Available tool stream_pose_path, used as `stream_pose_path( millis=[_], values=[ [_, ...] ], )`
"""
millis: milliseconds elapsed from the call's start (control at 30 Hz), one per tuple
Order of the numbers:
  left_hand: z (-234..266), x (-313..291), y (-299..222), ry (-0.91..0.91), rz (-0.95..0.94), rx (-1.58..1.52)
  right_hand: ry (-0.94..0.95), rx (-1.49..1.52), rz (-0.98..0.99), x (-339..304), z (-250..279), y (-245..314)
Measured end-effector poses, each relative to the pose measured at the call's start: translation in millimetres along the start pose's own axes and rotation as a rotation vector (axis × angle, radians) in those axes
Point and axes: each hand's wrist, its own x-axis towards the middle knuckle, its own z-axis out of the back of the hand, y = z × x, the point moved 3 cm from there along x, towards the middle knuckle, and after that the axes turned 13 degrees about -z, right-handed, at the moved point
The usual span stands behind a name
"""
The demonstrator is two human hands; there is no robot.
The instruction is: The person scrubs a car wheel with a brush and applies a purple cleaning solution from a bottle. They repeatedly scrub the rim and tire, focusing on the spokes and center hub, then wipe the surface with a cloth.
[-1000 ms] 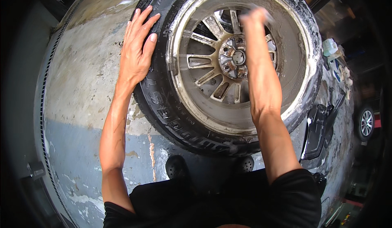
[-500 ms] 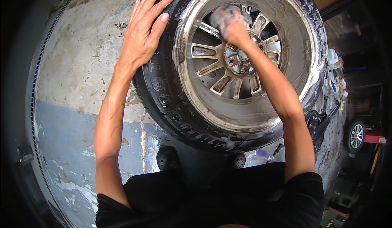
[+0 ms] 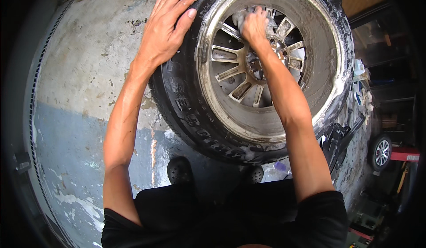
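A black tire (image 3: 191,110) lies flat in front of me, its hollow inner side up. The metal wheel rim (image 3: 239,128) inside it is coated with grey-brown grime and streaks of suds. My left hand (image 3: 167,30) rests on the tire's left sidewall, fingers stretched and apart. Down inside the rim, my right hand (image 3: 256,28) is closed on a soapy grey sponge (image 3: 239,17), pressing it against the far ends of the spokes (image 3: 228,54). Most of the sponge is hidden by my fingers. White foam clings to the rim's right edge.
Worn concrete floor, bare grey and blue-painted (image 3: 66,132), spreads to the left. A purple-tinted bottle (image 3: 280,166) lies by my right shoe (image 3: 255,174). Farther right are black parts (image 3: 337,141), another wheel (image 3: 381,152) and a red piece of equipment (image 3: 404,154).
My right hand has shifted slightly with the sponge inside the rim, and its forearm swung left. My left hand still lies on the tire. The whole view has shifted a little.
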Motion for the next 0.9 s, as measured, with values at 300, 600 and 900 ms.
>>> stream_pose_path(
  millis=[300,600,900],
  values=[
    [2.6,4.6,-6.4,0.009,0.023,0.0,-0.039,0.062,-0.14,5.1,36.6,-72.0],
    [10.7,2.0,-6.5,0.034,0.024,-0.016,0.108,-0.175,-0.122,3.9,23.0,-65.9],
    [7.0,0.3,-6.6,0.045,0.047,-0.009,0.155,-0.232,-0.113,8.4,29.7,-75.1]
  ],
)
